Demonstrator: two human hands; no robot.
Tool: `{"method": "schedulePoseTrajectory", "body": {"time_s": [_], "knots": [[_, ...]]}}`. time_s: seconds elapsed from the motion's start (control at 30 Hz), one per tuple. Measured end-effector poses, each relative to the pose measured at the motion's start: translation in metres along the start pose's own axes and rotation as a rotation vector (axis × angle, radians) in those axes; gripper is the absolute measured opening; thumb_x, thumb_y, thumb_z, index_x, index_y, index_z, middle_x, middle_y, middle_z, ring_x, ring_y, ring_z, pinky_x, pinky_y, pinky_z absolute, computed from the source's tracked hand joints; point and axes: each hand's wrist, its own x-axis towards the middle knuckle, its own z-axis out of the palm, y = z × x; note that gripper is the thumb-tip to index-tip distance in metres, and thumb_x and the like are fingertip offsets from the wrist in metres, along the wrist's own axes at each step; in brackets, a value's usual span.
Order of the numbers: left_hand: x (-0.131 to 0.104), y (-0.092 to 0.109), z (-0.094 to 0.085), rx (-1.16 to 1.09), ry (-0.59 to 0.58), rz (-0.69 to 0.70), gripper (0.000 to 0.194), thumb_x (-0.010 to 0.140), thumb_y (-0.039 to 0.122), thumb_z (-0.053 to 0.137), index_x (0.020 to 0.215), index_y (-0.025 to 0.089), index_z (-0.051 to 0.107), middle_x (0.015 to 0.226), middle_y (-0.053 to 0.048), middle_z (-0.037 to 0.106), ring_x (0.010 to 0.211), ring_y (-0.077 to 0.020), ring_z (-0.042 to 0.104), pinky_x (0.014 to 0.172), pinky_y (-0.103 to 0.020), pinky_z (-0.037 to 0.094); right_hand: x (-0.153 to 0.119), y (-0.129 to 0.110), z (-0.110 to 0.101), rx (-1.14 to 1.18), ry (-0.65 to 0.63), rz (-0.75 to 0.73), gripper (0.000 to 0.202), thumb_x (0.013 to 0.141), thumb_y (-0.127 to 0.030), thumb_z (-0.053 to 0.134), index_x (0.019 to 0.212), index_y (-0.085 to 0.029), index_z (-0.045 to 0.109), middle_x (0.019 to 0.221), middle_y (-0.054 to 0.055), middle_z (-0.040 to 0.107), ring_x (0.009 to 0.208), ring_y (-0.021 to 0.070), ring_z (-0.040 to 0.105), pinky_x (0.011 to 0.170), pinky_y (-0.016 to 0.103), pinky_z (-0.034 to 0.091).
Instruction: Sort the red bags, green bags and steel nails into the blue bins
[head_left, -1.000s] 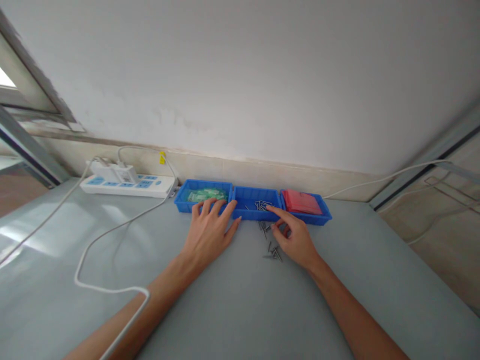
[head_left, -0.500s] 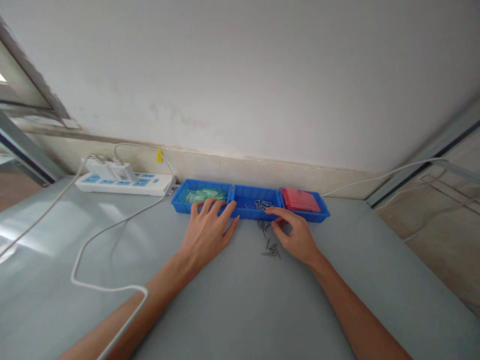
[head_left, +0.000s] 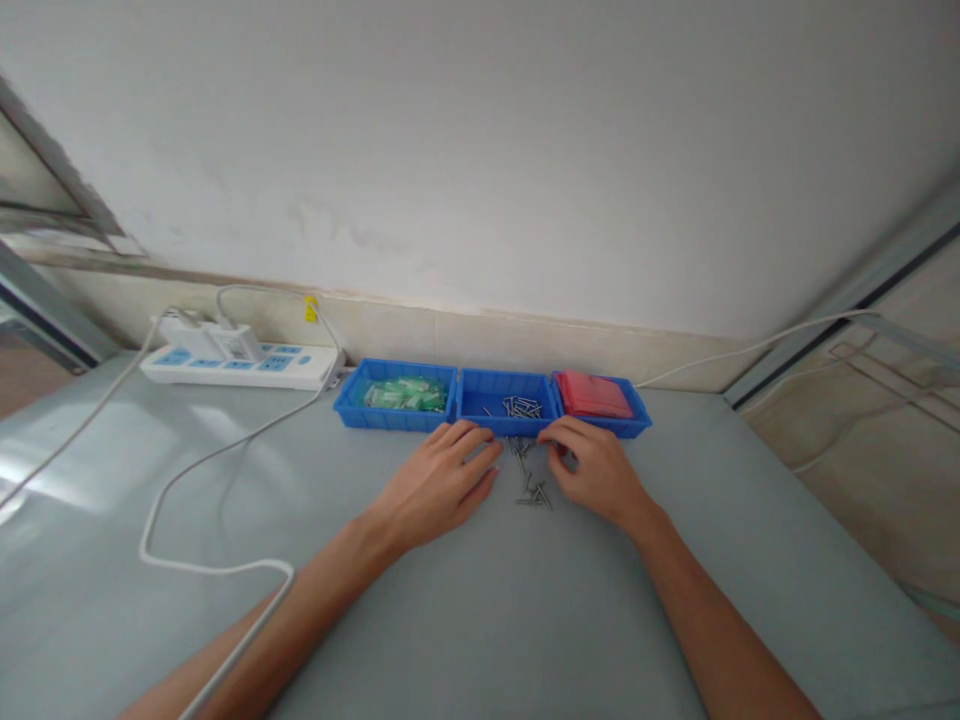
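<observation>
Several metal screws [head_left: 535, 494] lie on the grey table in front of the middle blue tray [head_left: 474, 392], which has more screws [head_left: 522, 407] inside. My left hand [head_left: 446, 480] is just left of the loose screws, fingers apart and holding nothing. On their right side, my right hand [head_left: 592, 470] is curled with thumb and index finger close together near the screws by the tray's front wall; anything between the fingertips is too small to make out. Green-and-clear packets [head_left: 405, 393] fill the left blue tray [head_left: 394, 421]. A red packet stack [head_left: 594, 395] sits in the right blue tray [head_left: 626, 428].
At the back left is a white power strip [head_left: 300, 372] with plugs in it. A white cable [head_left: 217, 570] loops across the left of the table [head_left: 480, 620] and over my left forearm. Behind the trays stands a wall [head_left: 480, 200].
My left hand has moved right and toward me, away from the left tray's front. My right hand has dropped from the middle tray's edge to the screws on the table.
</observation>
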Motion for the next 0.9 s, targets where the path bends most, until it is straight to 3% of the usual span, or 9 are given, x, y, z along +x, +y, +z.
{"method": "schedulePoseTrajectory", "body": {"time_s": [0.17, 0.3, 0.5, 0.7, 0.83, 0.9], "knots": [[-0.003, 0.006, 0.013, -0.133, -0.118, 0.057, 0.032, 0.101, 0.029, 0.054, 0.129, 0.016, 0.064, 0.131, -0.014, 0.065, 0.123, -0.0288, 0.058, 0.106, -0.046, 0.050, -0.003, 0.006, 0.002, -0.109, -0.173, -0.050, 0.027, 0.094, -0.012, 0.054, 0.113, -0.020, 0.072, 0.112, 0.010, 0.075, 0.100, 0.0244, 0.071, 0.091, 0.039, 0.056], [-0.002, 0.008, 0.014, -0.152, -0.138, 0.053, 0.032, 0.101, 0.029, 0.054, 0.128, 0.017, 0.065, 0.129, -0.014, 0.065, 0.124, -0.0295, 0.058, 0.106, -0.047, 0.050, -0.004, 0.008, -0.003, -0.117, -0.250, -0.037, 0.026, 0.096, -0.016, 0.057, 0.116, -0.021, 0.072, 0.107, 0.009, 0.073, 0.095, 0.0223, 0.070, 0.086, 0.035, 0.056], [0.002, 0.011, 0.011, -0.172, -0.151, 0.054, 0.031, 0.102, 0.028, 0.052, 0.127, 0.016, 0.065, 0.128, -0.014, 0.065, 0.122, -0.0298, 0.057, 0.105, -0.048, 0.052, -0.006, 0.010, -0.010, -0.086, -0.321, -0.010, 0.035, 0.097, -0.008, 0.052, 0.125, -0.023, 0.067, 0.107, 0.010, 0.070, 0.096, 0.0226, 0.069, 0.087, 0.035, 0.056], [0.009, 0.007, 0.008, -0.225, -0.099, 0.048, 0.029, 0.102, 0.027, 0.050, 0.124, 0.016, 0.066, 0.124, -0.014, 0.067, 0.118, -0.0277, 0.060, 0.102, -0.046, 0.053, -0.008, 0.016, -0.005, -0.029, -0.227, 0.026, 0.039, 0.100, -0.010, 0.046, 0.134, -0.022, 0.060, 0.112, 0.011, 0.067, 0.095, 0.0224, 0.069, 0.089, 0.039, 0.057], [0.024, 0.007, 0.010, -0.332, -0.043, -0.051, 0.026, 0.102, 0.026, 0.050, 0.118, 0.016, 0.068, 0.118, -0.012, 0.069, 0.110, -0.0238, 0.064, 0.099, -0.041, 0.054, -0.004, 0.012, -0.003, 0.104, -0.068, 0.026, 0.031, 0.101, -0.015, 0.047, 0.125, -0.023, 0.066, 0.111, 0.011, 0.069, 0.096, 0.0219, 0.069, 0.092, 0.039, 0.057], [0.032, 0.010, 0.012, -0.386, 0.006, -0.135, 0.024, 0.101, 0.025, 0.050, 0.113, 0.016, 0.069, 0.110, -0.010, 0.070, 0.097, -0.0201, 0.067, 0.090, -0.035, 0.056, -0.001, 0.007, -0.002, 0.248, 0.045, 0.069, 0.023, 0.099, -0.021, 0.053, 0.115, -0.023, 0.070, 0.106, 0.009, 0.072, 0.093, 0.0209, 0.070, 0.092, 0.039, 0.058]]}}
